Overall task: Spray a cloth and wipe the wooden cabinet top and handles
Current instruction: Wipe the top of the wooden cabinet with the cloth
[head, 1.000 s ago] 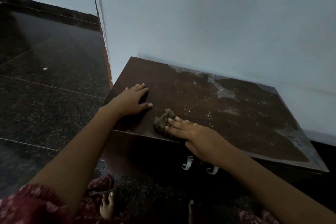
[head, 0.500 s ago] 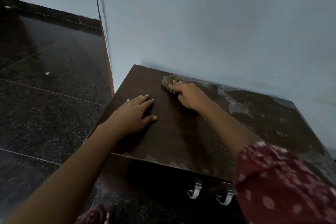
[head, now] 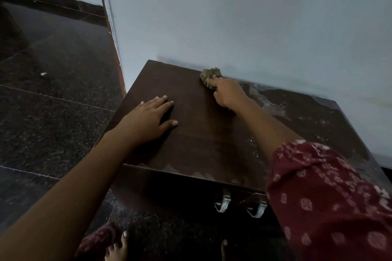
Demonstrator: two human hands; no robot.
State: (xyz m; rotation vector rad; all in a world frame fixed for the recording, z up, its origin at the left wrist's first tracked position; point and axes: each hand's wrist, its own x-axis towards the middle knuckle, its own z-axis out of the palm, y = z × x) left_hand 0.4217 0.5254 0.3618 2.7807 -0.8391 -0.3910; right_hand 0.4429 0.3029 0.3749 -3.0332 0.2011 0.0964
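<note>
Dark wood makes up the cabinet top [head: 203, 133], low against the pale wall [head: 254, 17]; its left half reads clean and even, while the right half, from about 3 o'clock round to the far right corner, is filmed with pale dust and specks [head: 297, 112]. The right hand [head: 227, 93] is curled shut around a bunched olive cloth [head: 209, 77], pressing it down at the back edge of the top, roughly 12 o'clock, where wood meets wall; the cloth pokes out beyond the fingers and touches, or all but touches, the wall (too close to tell which). The left hand [head: 152, 121] lies flat and spread, palm down, holding nothing, near the 9 o'clock edge; it looks like a brace.

What matters for the coming stroke: the unwiped patch lies directly to the right of the cloth, toward 2 and 3 o'clock, and the top's long axis runs left to right along the wall; the right hand is plainly the nearer one and already has the cloth, so a sweep rightward along the back edge seems the natural line. Two metal handles [head: 239, 205] hang on the front face at 6 o'clock, well apart from the cloth and, by my reading, not yet wiped; no spray bottle is in view.
</note>
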